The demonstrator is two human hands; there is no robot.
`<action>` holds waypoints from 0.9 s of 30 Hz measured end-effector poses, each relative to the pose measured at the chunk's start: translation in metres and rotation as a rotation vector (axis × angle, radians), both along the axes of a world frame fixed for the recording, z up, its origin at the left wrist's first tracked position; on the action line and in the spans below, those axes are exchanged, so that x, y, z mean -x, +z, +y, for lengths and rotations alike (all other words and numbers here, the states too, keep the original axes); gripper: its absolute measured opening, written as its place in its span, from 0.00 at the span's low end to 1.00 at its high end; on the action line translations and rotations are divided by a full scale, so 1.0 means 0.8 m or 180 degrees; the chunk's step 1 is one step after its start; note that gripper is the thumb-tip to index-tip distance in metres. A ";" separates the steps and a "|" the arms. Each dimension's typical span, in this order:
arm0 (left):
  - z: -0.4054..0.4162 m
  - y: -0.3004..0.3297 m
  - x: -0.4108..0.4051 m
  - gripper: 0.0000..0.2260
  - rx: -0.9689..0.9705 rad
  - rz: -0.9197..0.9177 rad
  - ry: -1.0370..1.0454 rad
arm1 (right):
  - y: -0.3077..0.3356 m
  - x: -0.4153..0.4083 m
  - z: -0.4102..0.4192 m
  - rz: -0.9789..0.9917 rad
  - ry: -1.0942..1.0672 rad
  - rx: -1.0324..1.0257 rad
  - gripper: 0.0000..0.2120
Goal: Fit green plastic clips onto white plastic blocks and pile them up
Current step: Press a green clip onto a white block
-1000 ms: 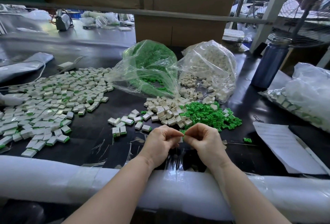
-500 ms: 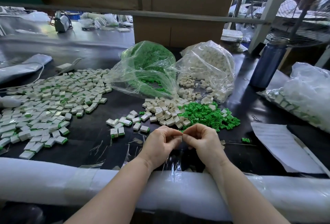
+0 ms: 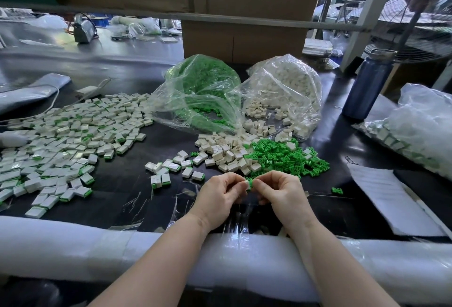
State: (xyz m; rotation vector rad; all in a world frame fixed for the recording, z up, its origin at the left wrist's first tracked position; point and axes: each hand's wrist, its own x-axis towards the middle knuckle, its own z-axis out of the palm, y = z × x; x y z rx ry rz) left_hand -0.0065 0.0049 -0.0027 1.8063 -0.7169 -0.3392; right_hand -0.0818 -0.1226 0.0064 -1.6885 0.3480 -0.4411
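The head view shows the left hand (image 3: 217, 199) and right hand (image 3: 281, 195), fingers pinched on one green clip (image 3: 249, 183) above the table (image 3: 127, 199), many finished blocks (image 3: 61, 140) piled left, loose clips (image 3: 281, 157) and white blocks (image 3: 227, 152) remaining.

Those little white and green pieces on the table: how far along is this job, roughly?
Done: a broad spread of finished blocks with green edges lies at the left, plus a few nearer the middle. In hand: the left hand and right hand pinch one piece between them. Left: loose white blocks, loose green clips, and two well-filled bags, green and white. Plenty remains.
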 end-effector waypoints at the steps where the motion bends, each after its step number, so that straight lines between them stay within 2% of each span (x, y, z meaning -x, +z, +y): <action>1: 0.000 0.000 0.000 0.06 -0.0016 0.0011 -0.0024 | -0.001 -0.001 0.001 0.0033 -0.0025 0.0018 0.07; 15: 0.003 0.003 0.002 0.06 -0.0453 -0.0370 -0.0121 | -0.001 -0.001 0.001 0.0363 0.0010 0.0398 0.11; 21: 0.004 0.003 0.002 0.06 -0.0389 -0.0295 -0.0154 | 0.003 0.003 0.002 0.0339 0.0115 0.0236 0.10; 27: -0.002 -0.001 0.003 0.05 -0.0226 -0.0287 -0.0041 | 0.000 -0.001 0.003 0.0169 -0.0155 0.0143 0.07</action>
